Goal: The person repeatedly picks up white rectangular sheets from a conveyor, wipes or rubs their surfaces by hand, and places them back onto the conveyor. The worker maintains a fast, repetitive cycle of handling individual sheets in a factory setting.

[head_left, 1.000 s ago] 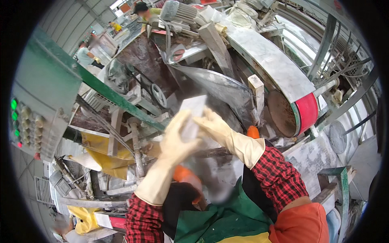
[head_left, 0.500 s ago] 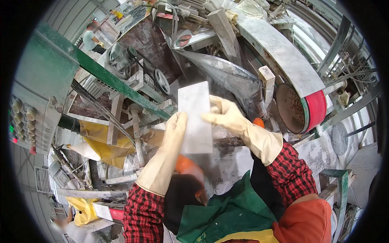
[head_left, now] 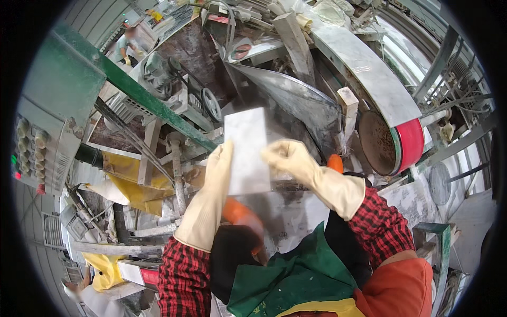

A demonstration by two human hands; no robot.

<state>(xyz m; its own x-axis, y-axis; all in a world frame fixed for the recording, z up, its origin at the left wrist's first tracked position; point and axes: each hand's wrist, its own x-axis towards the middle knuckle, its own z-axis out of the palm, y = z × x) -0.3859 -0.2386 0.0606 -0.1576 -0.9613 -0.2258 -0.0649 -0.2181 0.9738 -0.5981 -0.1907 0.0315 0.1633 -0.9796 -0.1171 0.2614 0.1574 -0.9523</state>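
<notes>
A white, faintly grey-veined rectangular stone tile [head_left: 246, 153] stands nearly upright in front of me. My left hand [head_left: 217, 164], in a cream rubber glove, grips it along its left edge. My right hand [head_left: 289, 157], gloved alike, is at the tile's right edge with its fingers curled together. Those fingertips reach the edge, but whether they press on it or pinch something small is hard to tell. A green apron [head_left: 296, 269] covers my lap below.
At right is a red-rimmed belt wheel [head_left: 409, 145] with a long pale belt. A curved grey metal sheet [head_left: 290, 95] lies ahead. A green beam [head_left: 153, 108] slants past a motor [head_left: 156, 74]. A control box [head_left: 58, 111] stands at left. Another person [head_left: 125, 47] works far left.
The tile and my left hand have shifted slightly left. My right hand has drawn back from the tile's face to its right edge, its fingers more curled. The far person has moved.
</notes>
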